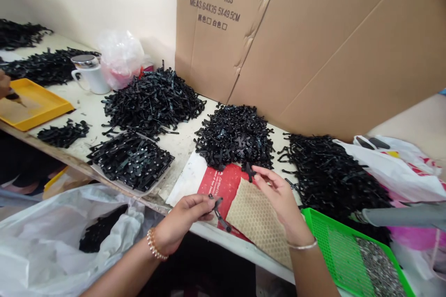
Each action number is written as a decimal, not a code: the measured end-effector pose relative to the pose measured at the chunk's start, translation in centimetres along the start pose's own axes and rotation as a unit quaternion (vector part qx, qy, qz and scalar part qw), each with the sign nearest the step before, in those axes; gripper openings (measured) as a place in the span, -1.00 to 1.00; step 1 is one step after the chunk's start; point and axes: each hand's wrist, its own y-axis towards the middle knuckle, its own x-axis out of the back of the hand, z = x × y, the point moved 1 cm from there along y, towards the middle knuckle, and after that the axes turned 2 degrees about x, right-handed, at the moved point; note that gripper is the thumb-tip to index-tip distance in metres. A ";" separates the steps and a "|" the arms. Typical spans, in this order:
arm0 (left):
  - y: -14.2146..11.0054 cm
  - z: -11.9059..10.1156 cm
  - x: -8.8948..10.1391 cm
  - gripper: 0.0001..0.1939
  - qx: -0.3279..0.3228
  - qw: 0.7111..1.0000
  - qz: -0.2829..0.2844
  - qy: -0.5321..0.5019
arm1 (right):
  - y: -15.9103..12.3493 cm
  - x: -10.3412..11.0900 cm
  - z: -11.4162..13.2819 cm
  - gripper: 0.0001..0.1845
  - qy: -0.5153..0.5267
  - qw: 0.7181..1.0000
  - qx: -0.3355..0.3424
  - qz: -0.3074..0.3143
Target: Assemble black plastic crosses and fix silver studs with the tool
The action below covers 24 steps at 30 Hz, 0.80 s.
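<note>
At the far left, another person's hand (4, 84) is over a yellow tray (62, 113). Next come a white mug (99, 79) with a lid, a big heap of black strips (153, 97) and, in front of the heap, a clear tray (163, 176) full of black strips.

The left hand (186, 216) is near the front edge of the table (184, 144). Its grip is pinched on a black jointed link (219, 217). The link's long way slants down and right, out of the fingers.

Just right of that, a red card (230, 195) and a honeycomb sheet (256, 216) lie flat, and they leave open room between the hands. Behind them sits a heap of small black parts (235, 132).

The right hand (273, 185) is nearer to this heap. Its grip is pinched on a small black piece (248, 171) at the heap's front edge; I can't tell if the two touch. The piece stands nearly straight up and down in view, to the left of the fingertips, and lies up and right from the link.

Farther right, a heap of long black parts (324, 167) and a green basket (315, 232) with little metal bits (378, 264) hem in the right arm's side.
</note>
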 end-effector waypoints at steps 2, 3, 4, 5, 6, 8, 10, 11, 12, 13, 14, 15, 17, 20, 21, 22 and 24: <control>-0.5 -0.4 -0.9 -0.73 -0.009 0.999 0.026 -0.022 | -2.2 -0.8 1.0 -0.64 0.076 0.997 -0.019 -0.017; -0.8 -0.5 -1.5 -0.74 -0.022 0.999 0.034 -0.021 | -3.2 -1.4 1.4 -0.66 0.108 0.994 -0.020 -0.025; -1.1 -0.6 -2.1 -0.74 -0.038 0.998 0.036 -0.014 | -4.1 -2.0 1.8 -0.69 0.135 0.990 -0.015 -0.027; -1.3 -0.6 -2.7 -0.73 -0.057 0.998 0.035 -0.003 | -4.9 -2.5 2.0 -0.71 0.155 0.988 -0.008 -0.022; -1.5 -0.6 -3.3 -0.72 -0.074 0.997 0.033 0.007 | -5.5 -3.0 2.2 -0.74 0.166 0.986 0.001 -0.013; -1.9 -0.3 -4.3 -0.70 -0.097 0.994 0.033 0.023 | -6.5 -3.6 2.3 -0.77 0.172 0.985 0.018 0.003; -2.1 -0.1 -4.8 -0.68 -0.108 0.993 0.038 0.037 | -7.0 -3.7 2.1 -0.79 0.166 0.985 0.034 0.006; -2.2 0.0 -4.9 -0.68 -0.114 0.992 0.036 0.050 | -7.2 -3.6 2.0 -0.80 0.160 0.986 0.043 0.007; -2.3 0.0 -5.0 -0.68 -0.120 0.990 0.032 0.068 | -7.4 -3.5 2.0 -0.81 0.152 0.987 0.052 0.013; -2.4 0.0 -4.9 -0.68 -0.126 0.988 0.024 0.088 | -7.5 -3.3 1.9 -0.82 0.141 0.988 0.059 0.022; -2.5 -0.1 -4.9 -0.68 -0.131 0.986 0.016 0.106 | -7.7 -3.1 1.9 -0.82 0.130 0.989 0.064 0.029; -2.6 -0.1 -4.9 -0.69 -0.136 0.984 0.009 0.118 | -7.9 -2.9 1.9 -0.83 0.119 0.990 0.069 0.029; -2.9 -0.2 -4.9 -0.71 -0.141 0.983 -0.002 0.117 | -8.3 -2.4 2.1 -0.85 0.086 0.992 0.098 -0.004; -3.4 -0.2 -5.1 -0.77 -0.084 0.996 0.016 0.031 | -9.0 -1.2 2.5 -0.80 -0.058 0.964 0.246 -0.087; -3.5 -0.1 -5.2 -0.79 -0.046 0.998 0.037 -0.014 | -9.2 -0.8 2.6 -0.73 -0.124 0.938 0.310 -0.095; -3.7 0.0 -5.3 -0.79 -0.008 0.996 0.063 -0.058 | -9.4 -0.4 2.6 -0.63 -0.185 0.907 0.366 -0.089; -3.9 0.1 -5.4 -0.77 0.036 0.987 0.100 -0.120 | -9.6 0.3 2.4 -0.46 -0.267 0.855 0.440 -0.057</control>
